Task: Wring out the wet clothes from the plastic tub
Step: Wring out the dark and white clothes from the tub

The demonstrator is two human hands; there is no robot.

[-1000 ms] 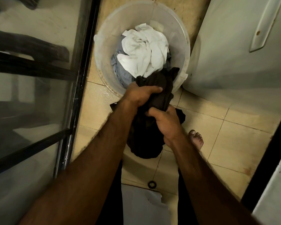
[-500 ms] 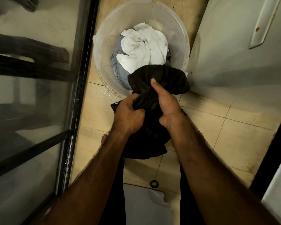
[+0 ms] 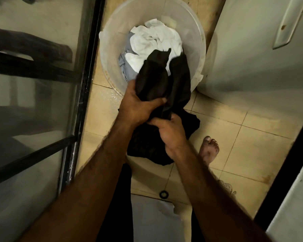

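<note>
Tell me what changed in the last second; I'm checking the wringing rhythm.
Since half a second ago the left hand has moved up toward the plastic tub and the right hand has dropped back below it, twisting the dark garment, whose top end now reaches over the white cloth. Both hands kept their grip; tub and white cloth stayed put.

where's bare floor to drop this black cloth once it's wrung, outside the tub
Widest bare patch: the tiles right of the bare foot, bordered by the white appliance. A narrower wet strip lies between tub and door frame. The tub is crowded with a white cloth and a grey cloth.
</note>
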